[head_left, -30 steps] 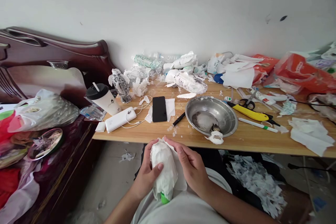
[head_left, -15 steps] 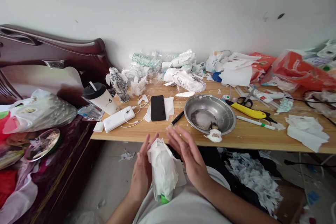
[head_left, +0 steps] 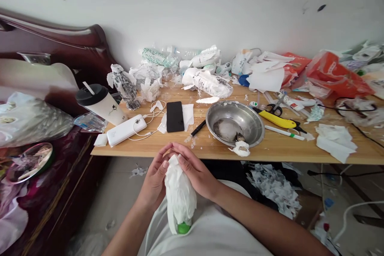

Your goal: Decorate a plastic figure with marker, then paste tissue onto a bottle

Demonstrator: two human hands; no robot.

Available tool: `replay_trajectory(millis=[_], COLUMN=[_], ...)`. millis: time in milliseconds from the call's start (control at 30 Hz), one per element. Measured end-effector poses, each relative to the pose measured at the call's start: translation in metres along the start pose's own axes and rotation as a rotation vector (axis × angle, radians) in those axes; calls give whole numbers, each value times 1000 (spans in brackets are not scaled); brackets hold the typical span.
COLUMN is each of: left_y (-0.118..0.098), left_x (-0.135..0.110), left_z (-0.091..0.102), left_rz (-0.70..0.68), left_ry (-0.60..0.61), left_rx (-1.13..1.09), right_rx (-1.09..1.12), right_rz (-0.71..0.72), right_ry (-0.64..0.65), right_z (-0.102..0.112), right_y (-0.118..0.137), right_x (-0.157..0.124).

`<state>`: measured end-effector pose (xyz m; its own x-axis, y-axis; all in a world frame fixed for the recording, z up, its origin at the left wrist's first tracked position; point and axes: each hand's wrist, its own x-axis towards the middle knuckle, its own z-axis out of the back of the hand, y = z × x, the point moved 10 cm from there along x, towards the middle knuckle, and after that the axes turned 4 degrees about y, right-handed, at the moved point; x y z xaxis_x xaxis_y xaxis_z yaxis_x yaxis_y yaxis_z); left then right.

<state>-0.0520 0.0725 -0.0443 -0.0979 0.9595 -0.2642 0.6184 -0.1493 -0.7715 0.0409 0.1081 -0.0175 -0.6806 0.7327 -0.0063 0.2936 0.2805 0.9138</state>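
A bottle wrapped in white tissue paper (head_left: pixel 179 196) rests against my chest, its green cap (head_left: pixel 183 228) pointing down toward me. My left hand (head_left: pixel 155 180) presses the paper on the left side, fingers curled over the top end. My right hand (head_left: pixel 195 170) clasps the upper right side, and its fingertips meet those of the left hand at the top. Both hands are closed round the wrapped bottle, just in front of the wooden table (head_left: pixel 270 150) edge.
On the table lie a metal bowl (head_left: pixel 235 124), a black phone (head_left: pixel 175 116), a white power bank (head_left: pixel 126 129), a lidded cup (head_left: pixel 100 104), a yellow knife (head_left: pixel 277 118), scissors (head_left: pixel 274 107), a marker (head_left: pixel 284 132) and paper-wrapped bottles (head_left: pixel 209 83). A dark wooden bed (head_left: pixel 60 192) stands left. Paper scraps (head_left: pixel 274 190) litter the floor.
Half a second ago both hands were open beside the wrapped bottle with fingers spread. Now they have closed on its top end again. The view has tilted down a little.
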Motion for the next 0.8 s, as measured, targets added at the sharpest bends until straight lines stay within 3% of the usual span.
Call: replay_trajectory(millis=[200, 300, 367, 433, 467, 533, 567, 633, 667, 800], left_y=[22, 32, 36, 44, 48, 55, 57, 60, 60, 65], left_x=[-2, -3, -4, -7, -8, -9, -9, -7, -6, -7], left_z=[1, 0, -5, -12, -15, -19, -19, -18, -18, -22], left_rz=[102, 189, 236, 299, 326, 349, 345, 315, 304, 335], left_ry=[-14, 0, 34, 70, 82, 73, 57, 16, 3, -6], left_rx=[-58, -134, -188, -237, -271, -355, -395, -449, -461, -467], right_rx=[-24, -26, -242, -579, -747, -1039, -1163, -1366, -1458, -1781], right_rz=[-30, -25, -17, 140, 318, 620, 677, 647, 598, 505], right_ry=[9, 50, 58, 24, -36, -321, -471, -661, -669, -463], right_z=[-1, -2, 3, 12, 17, 40, 54, 82, 91, 100], right_y=[0, 10, 22, 50, 73, 113, 125, 136, 137, 130], right_x=[-8, -37, -68, -100, -118, -151, -161, -159, -149, -105])
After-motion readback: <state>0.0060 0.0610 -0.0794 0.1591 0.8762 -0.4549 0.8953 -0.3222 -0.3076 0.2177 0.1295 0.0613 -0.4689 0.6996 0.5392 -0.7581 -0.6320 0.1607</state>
